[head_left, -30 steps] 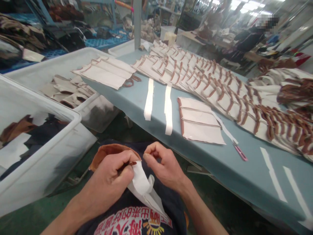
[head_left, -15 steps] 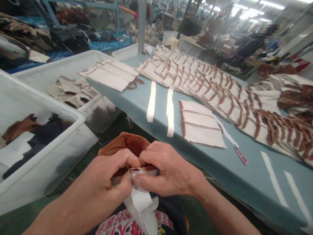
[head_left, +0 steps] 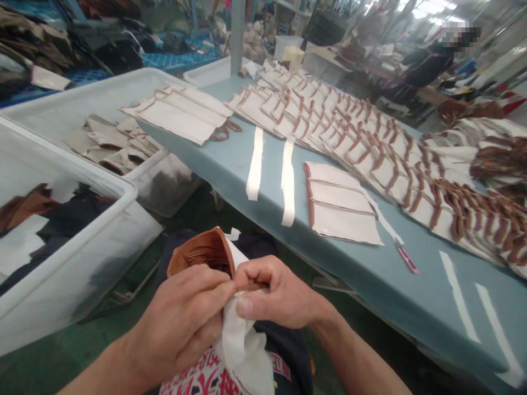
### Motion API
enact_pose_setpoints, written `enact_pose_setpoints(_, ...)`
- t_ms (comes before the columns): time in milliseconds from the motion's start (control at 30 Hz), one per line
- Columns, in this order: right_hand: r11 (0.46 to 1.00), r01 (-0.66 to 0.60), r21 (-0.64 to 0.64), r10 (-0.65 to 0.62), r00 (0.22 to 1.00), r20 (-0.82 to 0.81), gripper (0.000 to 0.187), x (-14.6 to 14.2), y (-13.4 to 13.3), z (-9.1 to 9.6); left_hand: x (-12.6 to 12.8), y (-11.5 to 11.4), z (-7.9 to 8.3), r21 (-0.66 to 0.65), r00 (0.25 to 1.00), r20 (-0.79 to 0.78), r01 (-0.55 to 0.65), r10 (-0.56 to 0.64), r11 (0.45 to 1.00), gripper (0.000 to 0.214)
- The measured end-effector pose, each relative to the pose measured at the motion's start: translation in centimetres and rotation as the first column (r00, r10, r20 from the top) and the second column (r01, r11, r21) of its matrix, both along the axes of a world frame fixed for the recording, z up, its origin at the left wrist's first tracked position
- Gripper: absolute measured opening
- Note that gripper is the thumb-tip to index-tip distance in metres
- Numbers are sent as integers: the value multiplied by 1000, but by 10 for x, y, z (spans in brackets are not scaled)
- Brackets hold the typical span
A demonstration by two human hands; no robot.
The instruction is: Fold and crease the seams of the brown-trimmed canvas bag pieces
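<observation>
See left hand (head_left: 191, 312) clamped on the top edge of pale cloth (head_left: 241, 334), with brown lining (head_left: 197, 249) gaping toward 11 o'clock. Find cloth between both hands, hanging to 6 over dark lap (head_left: 295, 348). See right hand (head_left: 275, 291) tight beside the left, pinching the same edge, thumb flat on the cloth. Best to pinch short, right at the edge; smooth before pulling, tension evenly. Can't see under left fingertips.

For moving: mind plastic bin (head_left: 134, 189) rim at 10, tuck left forearm in. Work in the gap over the lap. Skirt two white strips (head_left: 288, 186) at 1, ribbed panel (head_left: 343, 203) at 2. Lift right wrist before crossing blue table (head_left: 349, 269) edge, 1 to 4. Avoid pink tool (head_left: 405, 258) at 3.
</observation>
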State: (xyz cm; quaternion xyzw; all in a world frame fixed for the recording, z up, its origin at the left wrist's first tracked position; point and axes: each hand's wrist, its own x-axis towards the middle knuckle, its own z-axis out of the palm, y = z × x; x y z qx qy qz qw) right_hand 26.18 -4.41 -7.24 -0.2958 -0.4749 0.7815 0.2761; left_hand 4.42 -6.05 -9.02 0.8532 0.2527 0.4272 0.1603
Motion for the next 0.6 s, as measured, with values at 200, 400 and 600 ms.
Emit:
enact_pose_setpoints(200,978,102,-185,-112,992,-49,71,-15,-12,-19,3,-4,-24,145,988,3,-155,156,977,22)
enact_pose_setpoints(400,996,92,-14,-90,993,74,60,3,-12,0,-1,-10,-11,28,996,-17,-85,86,996,24)
enact_pose_setpoints(600,688,-128,715,-214,905,368,32,24,-12,27,-13,-6,28,-396,992,-129,-59,8,917,34)
